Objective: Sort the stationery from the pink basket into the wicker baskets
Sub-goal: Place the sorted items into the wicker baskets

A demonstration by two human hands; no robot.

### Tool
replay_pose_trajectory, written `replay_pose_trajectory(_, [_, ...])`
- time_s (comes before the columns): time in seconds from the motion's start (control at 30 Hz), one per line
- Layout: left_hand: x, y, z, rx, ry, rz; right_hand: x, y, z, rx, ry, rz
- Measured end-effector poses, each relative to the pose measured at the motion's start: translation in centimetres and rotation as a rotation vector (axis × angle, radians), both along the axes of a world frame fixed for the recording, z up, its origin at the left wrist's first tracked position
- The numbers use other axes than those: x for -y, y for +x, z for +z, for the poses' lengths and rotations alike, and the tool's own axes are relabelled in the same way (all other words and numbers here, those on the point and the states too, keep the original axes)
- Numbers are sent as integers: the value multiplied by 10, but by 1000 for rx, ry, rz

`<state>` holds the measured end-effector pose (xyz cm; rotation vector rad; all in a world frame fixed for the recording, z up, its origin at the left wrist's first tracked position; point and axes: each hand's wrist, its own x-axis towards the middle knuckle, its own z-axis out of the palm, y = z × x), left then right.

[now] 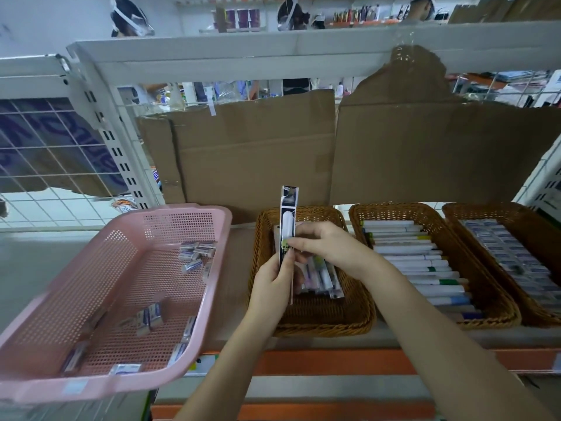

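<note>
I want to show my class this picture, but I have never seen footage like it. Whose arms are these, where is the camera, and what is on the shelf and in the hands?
There is no machine here: a person wears a camera on the head, so you look down along their own bare arms. On a shop shelf stands a pink basket with small boxed erasers scattered inside. Right of it are three wicker baskets: the nearest holds long packets, the middle one holds rows of markers, the far one holds small packs. The left hand and right hand together hold one long narrow packet upright over the nearest wicker basket. Brown cardboard lines the back.
</note>
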<state>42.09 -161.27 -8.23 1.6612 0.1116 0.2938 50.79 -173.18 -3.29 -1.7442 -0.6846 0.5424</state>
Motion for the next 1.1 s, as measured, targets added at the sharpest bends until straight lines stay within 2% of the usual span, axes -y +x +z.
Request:
replay_pose_trajectory(0.13, [-1,-1,2,11,83,11,-1,-3,3,20,16,-23])
replay_pose_trajectory(0.23, [-4,-8,3,-14,242,12,2,3,11,58,34,-111])
replay_pose_trajectory(0.4, [-9,-24,-10,92,891,-19,12,27,22,-20,112,-335])
replay_pose_trajectory(0.47, [-8,-31,-14,177,1042,-74,12,37,17,-26,-14,-362])
replay_pose_trajectory(0.57, [-6,-37,-17,224,1185,-186,1,50,-2,-23,-308,-355])
replay_pose_trajectory(0.73, [-7,-36,-19,289,1259,-165,-16,62,-28,-9,-608,-379])
replay_pose_trajectory(0.83, [-7,-35,-19,271,1221,-182,-19,66,-37,27,-717,-408])
replay_pose_trajectory(1.0, [-8,-35,-21,277,1212,-194,-25,58,-42,262,-925,-426])
replay_pose_trajectory(1.1, [-8,-35,-23,250,1223,-203,-27,52,-43,389,-956,-464])
